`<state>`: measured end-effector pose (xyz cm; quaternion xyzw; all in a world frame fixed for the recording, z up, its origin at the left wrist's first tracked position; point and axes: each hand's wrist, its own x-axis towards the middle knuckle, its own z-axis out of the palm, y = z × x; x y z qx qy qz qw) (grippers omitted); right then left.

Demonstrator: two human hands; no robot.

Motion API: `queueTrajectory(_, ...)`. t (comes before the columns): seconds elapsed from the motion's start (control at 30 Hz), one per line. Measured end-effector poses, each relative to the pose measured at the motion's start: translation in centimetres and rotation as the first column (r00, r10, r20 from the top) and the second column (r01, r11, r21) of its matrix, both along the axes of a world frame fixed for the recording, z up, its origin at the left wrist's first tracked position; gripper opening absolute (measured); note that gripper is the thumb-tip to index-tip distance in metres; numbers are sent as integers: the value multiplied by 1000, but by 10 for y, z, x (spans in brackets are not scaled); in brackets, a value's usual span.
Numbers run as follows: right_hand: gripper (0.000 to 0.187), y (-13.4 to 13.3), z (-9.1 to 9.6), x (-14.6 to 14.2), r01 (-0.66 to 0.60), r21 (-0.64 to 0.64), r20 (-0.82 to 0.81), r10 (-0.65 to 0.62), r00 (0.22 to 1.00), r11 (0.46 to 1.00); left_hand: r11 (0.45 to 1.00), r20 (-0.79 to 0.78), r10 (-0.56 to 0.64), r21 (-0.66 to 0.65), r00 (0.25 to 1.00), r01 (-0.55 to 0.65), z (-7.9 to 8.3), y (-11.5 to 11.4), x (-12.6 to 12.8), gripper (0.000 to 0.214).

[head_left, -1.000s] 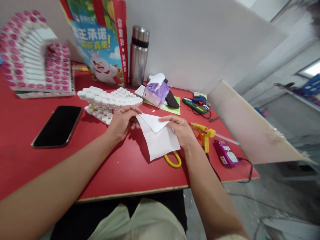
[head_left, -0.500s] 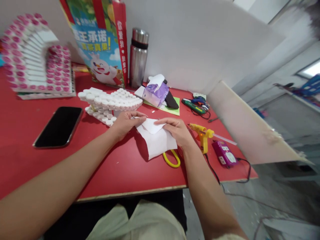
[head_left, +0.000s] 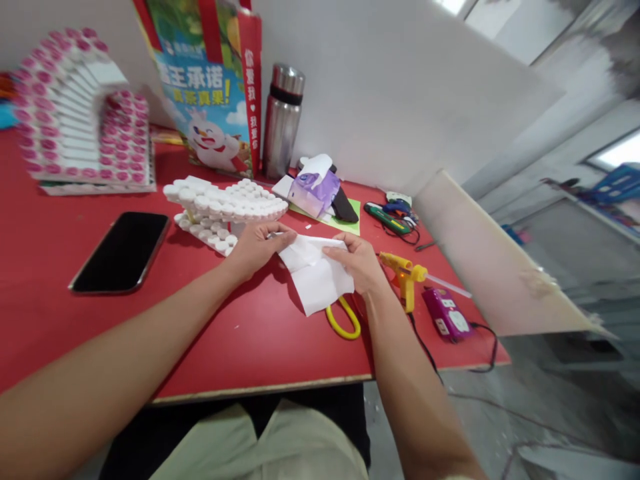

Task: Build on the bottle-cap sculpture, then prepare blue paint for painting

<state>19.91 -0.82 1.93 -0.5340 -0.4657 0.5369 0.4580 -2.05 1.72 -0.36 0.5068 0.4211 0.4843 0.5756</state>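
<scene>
A white tissue (head_left: pixel 316 283) is stretched between my two hands above the red table, its lower part hanging loose. My left hand (head_left: pixel 257 248) pinches its upper left corner between thumb and fingers. At the upper right edge my right hand (head_left: pixel 357 260) pinches it the same way. Yellow-handled scissors (head_left: pixel 345 327) lie partly under the tissue and right wrist; their blades are hidden. Just behind my left hand stands a white model (head_left: pixel 225 203) built of small round pieces. A purple tissue pack (head_left: pixel 316 190) lies beyond the hands.
To the right are a yellow glue gun (head_left: pixel 405 273), a purple power box (head_left: pixel 447 317) with a cord and a green tool (head_left: pixel 387 219). On the left lie a phone (head_left: pixel 123 252) and a pink-and-white model (head_left: pixel 80 113). A steel flask (head_left: pixel 283 120) and a printed bag (head_left: pixel 210 93) stand behind.
The tissue's top edge is pulled wider and straighter, with its folded flap opened out. My right hand has moved slightly to the right. The view has shifted a little.
</scene>
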Motion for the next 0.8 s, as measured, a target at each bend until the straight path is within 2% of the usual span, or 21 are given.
queueTrajectory(0.1,42,1,-1,2,4,1,6,-4,1000,1000,998,-10,-56,-29,998,56,3,-2,0,37)
queueTrajectory(0.23,38,-1,-4,1,-46,5,25,46,999,999,997,-57,-62,-42,996,60,3,-4,1,31)
queueTrajectory(0.4,32,-5,1,2,-77,40,-15,78,997,996,995,109,-58,-73,992,66,-1,-5,0,32)
queueTrajectory(0.57,15,-7,7,7,-59,70,-117,67,991,996,981,267,-122,-117,956,158,1,-5,-3,24)
queueTrajectory(0.67,13,-6,6,7,-60,58,-112,67,991,996,970,305,-169,-119,937,213,1,-3,-6,19)
queueTrajectory(0.8,15,-5,6,5,-85,63,-102,91,991,994,964,311,-201,-104,929,244,-1,1,-7,33)
